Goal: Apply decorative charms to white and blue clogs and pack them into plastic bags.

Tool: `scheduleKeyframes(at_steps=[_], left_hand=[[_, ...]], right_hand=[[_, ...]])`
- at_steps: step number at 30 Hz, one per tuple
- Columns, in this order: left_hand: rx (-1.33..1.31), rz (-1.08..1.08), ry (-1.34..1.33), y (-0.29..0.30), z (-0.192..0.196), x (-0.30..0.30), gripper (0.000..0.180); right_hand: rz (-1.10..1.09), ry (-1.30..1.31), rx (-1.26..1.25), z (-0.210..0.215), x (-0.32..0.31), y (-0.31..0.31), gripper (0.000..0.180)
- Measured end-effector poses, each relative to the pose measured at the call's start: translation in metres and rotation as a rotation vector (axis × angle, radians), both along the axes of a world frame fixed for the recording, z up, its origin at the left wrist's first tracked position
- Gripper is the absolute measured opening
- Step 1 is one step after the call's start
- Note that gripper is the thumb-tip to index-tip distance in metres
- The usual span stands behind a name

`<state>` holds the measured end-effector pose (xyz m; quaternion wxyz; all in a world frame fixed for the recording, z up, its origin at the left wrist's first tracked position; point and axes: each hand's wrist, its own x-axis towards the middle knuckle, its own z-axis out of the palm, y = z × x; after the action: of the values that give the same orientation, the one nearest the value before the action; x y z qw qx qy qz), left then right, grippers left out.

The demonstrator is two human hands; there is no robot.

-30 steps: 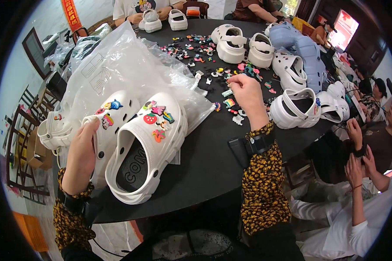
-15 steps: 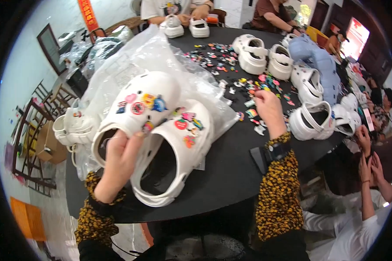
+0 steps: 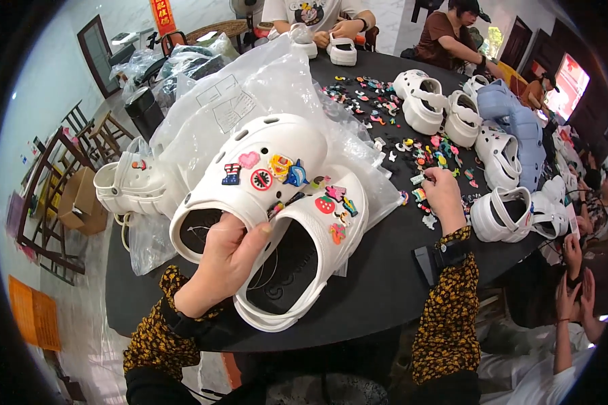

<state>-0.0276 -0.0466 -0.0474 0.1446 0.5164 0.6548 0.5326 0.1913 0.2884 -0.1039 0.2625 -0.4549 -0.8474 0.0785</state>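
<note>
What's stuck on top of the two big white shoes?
Colourful charms dot both clogs: a heart, a blue shark, a strawberry. The left hand covers part of one clog's rim.

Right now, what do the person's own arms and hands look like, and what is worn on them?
Both arms wear long black sleeves with a small mustard-yellow pattern. The left hand and the right hand are bare, without gloves. A dark band shows at each wrist, below the sleeve cuff.

Bright, even daylight; sharp centre, fisheye-bent edges, dark rim.
</note>
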Motion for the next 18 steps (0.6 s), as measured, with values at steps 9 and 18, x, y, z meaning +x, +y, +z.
scheduleKeyframes(at_steps=[9, 18], left_hand=[[0.102, 0.095, -0.145, -0.002, -0.006, 0.004, 0.029], [0.208, 0.220, -0.241, -0.003, -0.014, -0.005, 0.031]], right_hand=[[0.068, 0.078, -0.013, -0.010, -0.001, 0.008, 0.023], [0.096, 0.281, 0.049, -0.005, -0.005, 0.008, 0.020]])
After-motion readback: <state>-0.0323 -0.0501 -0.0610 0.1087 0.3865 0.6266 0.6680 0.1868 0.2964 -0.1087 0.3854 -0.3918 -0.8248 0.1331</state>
